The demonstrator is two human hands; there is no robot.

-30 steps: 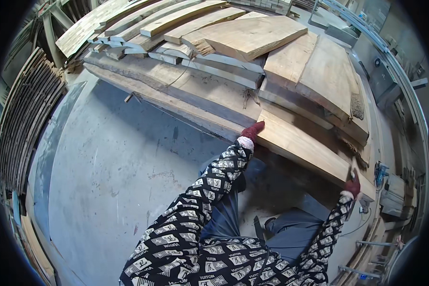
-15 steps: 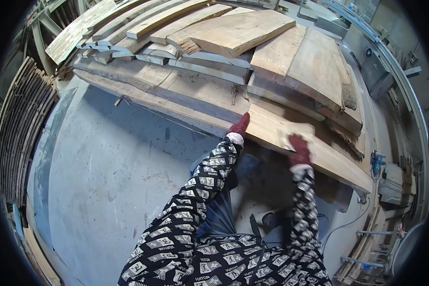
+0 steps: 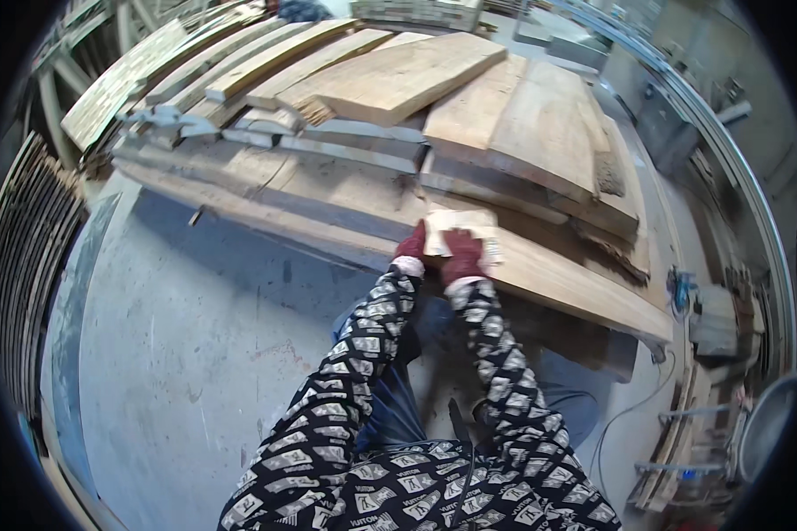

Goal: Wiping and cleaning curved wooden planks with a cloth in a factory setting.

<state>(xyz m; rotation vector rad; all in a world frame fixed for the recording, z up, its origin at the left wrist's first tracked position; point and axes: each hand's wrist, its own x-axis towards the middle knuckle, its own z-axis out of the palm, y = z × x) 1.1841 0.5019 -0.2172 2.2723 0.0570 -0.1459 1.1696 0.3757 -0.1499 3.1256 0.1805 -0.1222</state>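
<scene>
Both my hands wear dark red gloves and meet on a long wooden plank [image 3: 576, 283] at the front of a big lumber stack. My left hand [image 3: 412, 241] grips the left edge of a small pale flat piece [image 3: 459, 223] that lies on the plank. My right hand [image 3: 463, 257] holds the same piece from its near edge, right beside the left hand. I cannot tell whether the piece is wood or a sheet. My patterned black-and-white sleeves [image 3: 372, 354] reach up from the lower edge.
Thick rough slabs [image 3: 398, 75] and long boards [image 3: 239, 66] are piled behind the plank. Thin strips lean in a rack [image 3: 27, 257] at the left. Grey concrete floor [image 3: 195, 354] lies below. A cable [image 3: 629, 411] and metal frames [image 3: 708, 319] sit at the right.
My right hand has come left along the plank from its far right end to beside my left hand. Both hands now hold the small pale piece.
</scene>
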